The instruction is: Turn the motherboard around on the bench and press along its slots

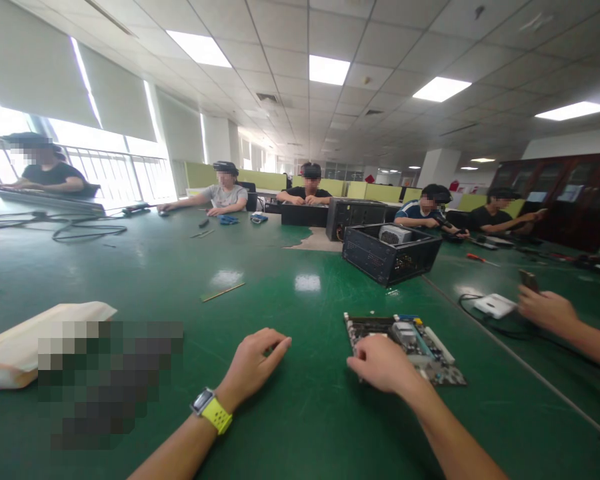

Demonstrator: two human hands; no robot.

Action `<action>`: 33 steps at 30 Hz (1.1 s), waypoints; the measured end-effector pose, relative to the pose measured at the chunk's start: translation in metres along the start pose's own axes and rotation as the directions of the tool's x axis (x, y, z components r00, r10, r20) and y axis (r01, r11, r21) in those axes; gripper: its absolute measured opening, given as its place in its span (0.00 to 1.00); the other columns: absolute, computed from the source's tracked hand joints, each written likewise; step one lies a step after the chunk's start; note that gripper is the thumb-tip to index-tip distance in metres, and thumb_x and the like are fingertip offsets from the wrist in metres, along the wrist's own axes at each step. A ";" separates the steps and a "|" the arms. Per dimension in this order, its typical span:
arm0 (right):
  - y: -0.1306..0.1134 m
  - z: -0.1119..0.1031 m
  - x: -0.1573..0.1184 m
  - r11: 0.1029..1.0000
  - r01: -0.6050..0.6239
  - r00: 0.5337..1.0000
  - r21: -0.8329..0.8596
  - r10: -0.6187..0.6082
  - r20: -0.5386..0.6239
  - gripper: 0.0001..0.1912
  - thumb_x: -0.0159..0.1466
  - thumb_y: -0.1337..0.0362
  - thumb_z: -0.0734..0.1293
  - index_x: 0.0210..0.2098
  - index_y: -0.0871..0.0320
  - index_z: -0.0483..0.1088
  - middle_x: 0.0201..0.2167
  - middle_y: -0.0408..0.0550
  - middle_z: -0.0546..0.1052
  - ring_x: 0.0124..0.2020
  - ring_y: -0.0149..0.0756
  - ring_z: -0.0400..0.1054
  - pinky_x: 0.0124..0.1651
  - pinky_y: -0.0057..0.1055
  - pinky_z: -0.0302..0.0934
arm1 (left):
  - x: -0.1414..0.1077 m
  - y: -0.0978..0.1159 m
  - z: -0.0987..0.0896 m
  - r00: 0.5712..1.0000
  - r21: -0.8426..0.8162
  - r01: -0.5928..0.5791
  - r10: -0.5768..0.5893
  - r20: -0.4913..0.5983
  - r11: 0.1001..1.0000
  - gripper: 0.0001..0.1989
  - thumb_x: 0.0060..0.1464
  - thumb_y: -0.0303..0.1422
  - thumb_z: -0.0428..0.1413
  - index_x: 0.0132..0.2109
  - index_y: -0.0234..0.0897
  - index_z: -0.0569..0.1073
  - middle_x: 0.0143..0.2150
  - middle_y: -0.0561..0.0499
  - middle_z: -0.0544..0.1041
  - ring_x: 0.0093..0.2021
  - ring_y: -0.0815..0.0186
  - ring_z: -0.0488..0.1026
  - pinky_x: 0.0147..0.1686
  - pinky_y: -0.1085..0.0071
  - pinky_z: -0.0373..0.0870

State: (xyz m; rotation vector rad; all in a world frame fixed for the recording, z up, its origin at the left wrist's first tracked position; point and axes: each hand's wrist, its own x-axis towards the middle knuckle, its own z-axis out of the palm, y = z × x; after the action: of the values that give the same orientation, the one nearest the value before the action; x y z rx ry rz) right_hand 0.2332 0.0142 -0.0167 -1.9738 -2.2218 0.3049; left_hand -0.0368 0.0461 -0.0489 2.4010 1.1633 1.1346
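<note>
My left hand [257, 363] rests on the green tabletop, with a yellow-strapped watch [213, 410] on the wrist. Its thumb reaches out to the right, apart from loosely bent fingers, and nothing shows in it. To the right, a motherboard [423, 350] lies flat on the table. Over its near left part is my right hand [383, 363], thumb to the left. The back of that hand hides most of its fingers, so whether they grip the board or only lie on it does not show.
Beyond the motherboard stand an open black computer case [375, 260] and another dark case [353, 213]. A pale packet [55, 330] lies left beside a blurred-out patch. A thin stick [223, 292] lies ahead. At right, another person's hand [547, 308] holds a phone near a white box [495, 305]. Several people sit around.
</note>
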 end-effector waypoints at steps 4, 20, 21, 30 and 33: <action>-0.039 0.008 -0.023 0.769 0.141 0.805 0.623 -0.455 0.380 0.20 0.62 0.50 0.59 0.36 0.58 0.75 0.30 0.47 0.78 0.21 0.30 0.69 0.22 0.24 0.56 | 0.000 0.004 0.001 0.997 -0.024 -0.062 0.063 0.036 0.998 0.07 0.59 0.34 0.52 0.37 0.38 0.74 0.37 0.49 0.76 0.40 0.63 0.71 0.42 0.68 0.67; 0.003 0.036 0.024 0.961 0.154 0.973 0.228 -0.107 -0.203 0.13 0.58 0.61 0.62 0.41 0.53 0.74 0.39 0.46 0.78 0.43 0.38 0.68 0.48 0.33 0.56 | -0.004 -0.001 0.001 0.966 0.133 0.095 -0.124 0.228 0.987 0.16 0.50 0.34 0.57 0.48 0.42 0.72 0.41 0.49 0.75 0.42 0.59 0.71 0.44 0.63 0.66; 0.003 0.036 0.023 0.970 0.130 0.973 0.207 -0.085 -0.213 0.12 0.58 0.62 0.63 0.39 0.53 0.74 0.37 0.45 0.78 0.41 0.38 0.68 0.47 0.32 0.56 | -0.003 0.000 0.002 0.968 0.132 0.098 -0.125 0.216 0.986 0.16 0.51 0.34 0.57 0.48 0.42 0.72 0.42 0.49 0.75 0.42 0.59 0.71 0.45 0.63 0.66; 0.005 0.041 0.023 0.942 0.174 0.964 0.288 -0.103 -0.246 0.09 0.56 0.66 0.61 0.30 0.55 0.73 0.31 0.44 0.75 0.34 0.34 0.66 0.38 0.27 0.56 | -0.003 0.000 0.003 0.982 0.080 0.071 -0.084 0.170 0.994 0.07 0.55 0.30 0.52 0.39 0.40 0.75 0.37 0.50 0.76 0.40 0.61 0.71 0.42 0.66 0.67; 0.005 0.040 0.023 0.933 0.182 0.963 0.310 -0.105 -0.249 0.09 0.56 0.66 0.61 0.30 0.55 0.73 0.30 0.44 0.75 0.33 0.34 0.66 0.38 0.27 0.56 | -0.002 -0.002 0.003 0.987 0.062 0.048 -0.057 0.151 0.997 0.07 0.56 0.30 0.51 0.37 0.40 0.75 0.36 0.50 0.76 0.40 0.62 0.71 0.41 0.67 0.68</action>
State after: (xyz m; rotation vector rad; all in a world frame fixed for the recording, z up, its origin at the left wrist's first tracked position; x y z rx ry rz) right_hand 0.2249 0.0355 -0.0574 -1.5770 -2.0033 0.3819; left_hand -0.0363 0.0456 -0.0531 2.4358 1.2171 0.8949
